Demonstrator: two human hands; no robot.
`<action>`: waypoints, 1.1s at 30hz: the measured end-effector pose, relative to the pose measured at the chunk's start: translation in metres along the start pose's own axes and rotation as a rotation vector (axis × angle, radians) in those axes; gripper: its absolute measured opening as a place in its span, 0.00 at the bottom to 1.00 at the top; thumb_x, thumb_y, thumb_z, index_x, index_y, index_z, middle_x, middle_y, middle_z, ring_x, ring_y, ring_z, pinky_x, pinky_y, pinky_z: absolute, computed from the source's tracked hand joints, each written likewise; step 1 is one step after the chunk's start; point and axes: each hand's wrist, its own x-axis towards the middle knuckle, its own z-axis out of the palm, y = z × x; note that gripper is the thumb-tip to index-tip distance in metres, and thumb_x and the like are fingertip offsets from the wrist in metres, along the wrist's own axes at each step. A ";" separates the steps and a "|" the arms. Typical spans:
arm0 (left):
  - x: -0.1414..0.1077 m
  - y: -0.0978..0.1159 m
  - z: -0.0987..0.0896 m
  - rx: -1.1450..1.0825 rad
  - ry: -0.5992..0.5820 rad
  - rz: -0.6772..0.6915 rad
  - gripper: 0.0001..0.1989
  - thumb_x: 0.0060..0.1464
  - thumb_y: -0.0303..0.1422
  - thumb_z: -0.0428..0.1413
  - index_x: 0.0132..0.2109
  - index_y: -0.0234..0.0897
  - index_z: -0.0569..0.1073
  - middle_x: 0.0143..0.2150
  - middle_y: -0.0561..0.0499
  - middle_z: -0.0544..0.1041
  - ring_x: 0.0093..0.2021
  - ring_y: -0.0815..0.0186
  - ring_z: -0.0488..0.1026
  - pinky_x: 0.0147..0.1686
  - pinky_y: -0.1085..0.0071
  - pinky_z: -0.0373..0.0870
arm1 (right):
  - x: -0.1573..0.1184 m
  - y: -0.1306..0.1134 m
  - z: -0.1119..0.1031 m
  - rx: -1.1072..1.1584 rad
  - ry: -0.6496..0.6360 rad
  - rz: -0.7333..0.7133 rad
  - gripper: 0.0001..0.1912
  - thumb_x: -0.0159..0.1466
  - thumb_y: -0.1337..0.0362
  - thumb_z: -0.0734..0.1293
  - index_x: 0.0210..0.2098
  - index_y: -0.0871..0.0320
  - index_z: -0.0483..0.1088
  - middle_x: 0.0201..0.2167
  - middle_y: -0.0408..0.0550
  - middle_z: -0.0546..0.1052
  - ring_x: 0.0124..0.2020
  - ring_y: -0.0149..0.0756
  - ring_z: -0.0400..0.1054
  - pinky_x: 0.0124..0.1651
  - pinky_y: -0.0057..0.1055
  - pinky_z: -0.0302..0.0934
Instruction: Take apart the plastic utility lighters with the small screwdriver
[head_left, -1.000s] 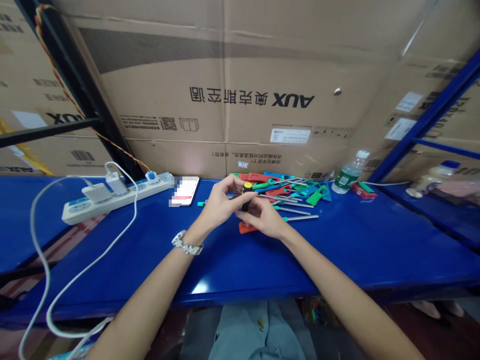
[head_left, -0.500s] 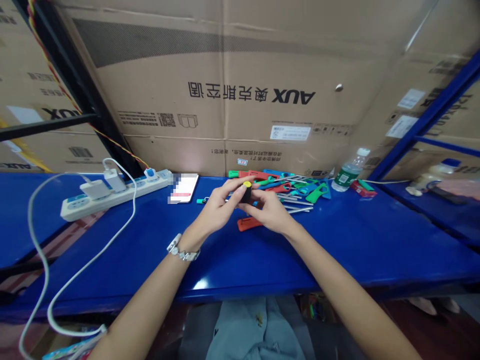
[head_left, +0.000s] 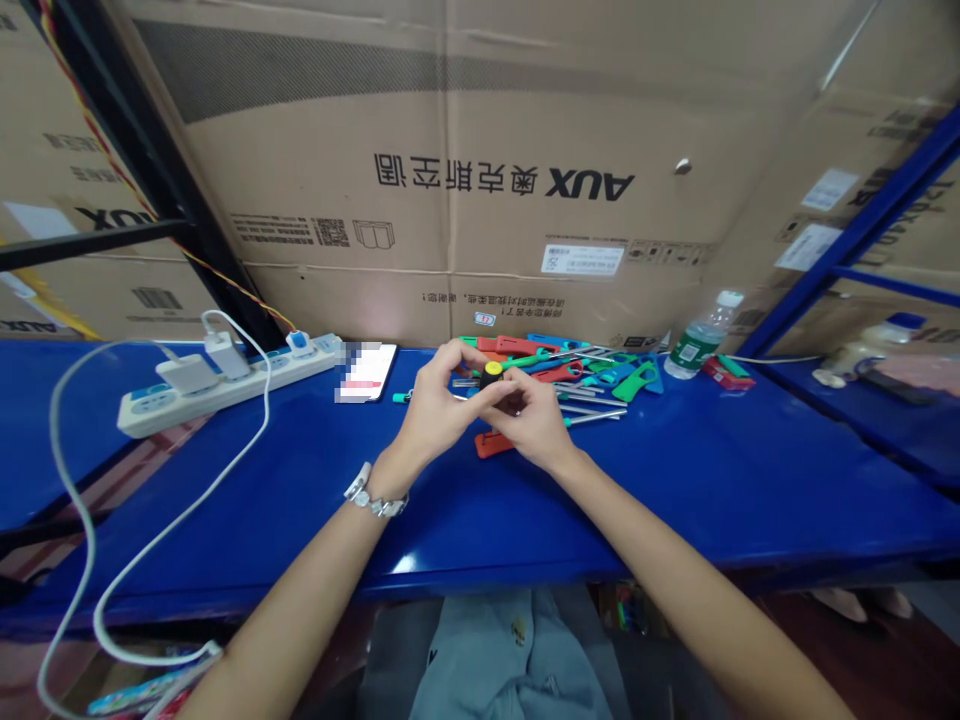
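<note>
Between my hands is a small black piece with a round yellow top (head_left: 493, 370), its lower part hidden by fingers. My left hand (head_left: 439, 405) curls its index finger and thumb around it in a loose ring. My right hand (head_left: 534, 415) pinches at its right side, with the fingertips of both hands meeting. Just below lies an orange plastic handle piece (head_left: 491, 444), partly covered by my right hand. Behind the hands spreads a pile of red, green and blue plastic pieces (head_left: 559, 372) and thin metal rods (head_left: 596, 403).
A phone (head_left: 369, 372) lies on the blue table (head_left: 300, 520). Left of it is a white power strip (head_left: 202, 395) with chargers and a looping cable. A water bottle (head_left: 697, 338) and small red box (head_left: 727, 373) stand right. A large cardboard box (head_left: 480, 120) walls the back.
My left index finger has lifted and arched, opening a gap beside the yellow-topped piece. My right fingers have curled into a tighter pinch around it.
</note>
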 end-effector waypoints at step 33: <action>-0.039 -0.045 -0.004 0.504 -0.605 0.034 0.10 0.63 0.38 0.61 0.46 0.36 0.78 0.47 0.42 0.77 0.49 0.53 0.75 0.51 0.53 0.72 | 0.033 -0.016 0.015 0.009 0.142 -0.047 0.23 0.68 0.40 0.64 0.31 0.52 0.58 0.21 0.37 0.66 0.23 0.30 0.62 0.32 0.32 0.57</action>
